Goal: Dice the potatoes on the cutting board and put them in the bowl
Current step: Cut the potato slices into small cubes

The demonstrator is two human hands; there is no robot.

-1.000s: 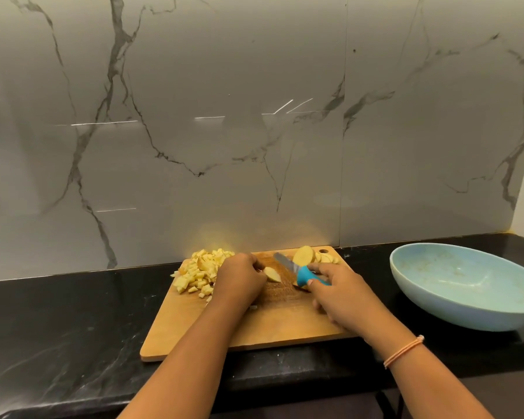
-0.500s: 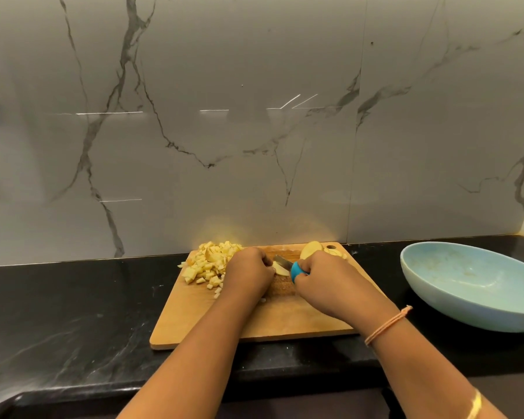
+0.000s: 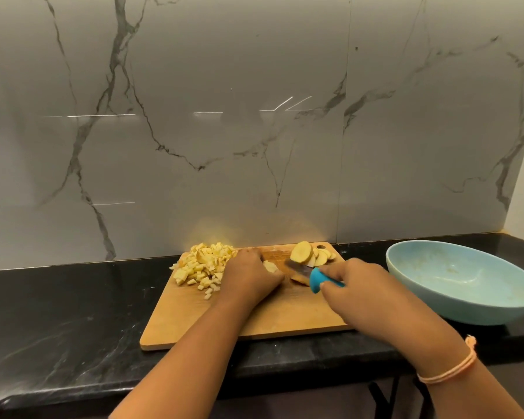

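The left hand [image 3: 251, 276] curls its fingers on a potato piece [image 3: 270, 266] to keep it from sliding on the board [image 3: 270, 322], the right hand [image 3: 356, 287] wraps its fingers round the knife [image 3: 313, 276] to cut it, and the bowl [image 3: 466, 267] sits close by for the cut bits [image 3: 203, 266]

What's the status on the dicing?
Left hand holds potato piece; right hand grips blue-handled knife. Diced pile, slices on cutting board; light-blue bowl holds none. Nothing blocking.
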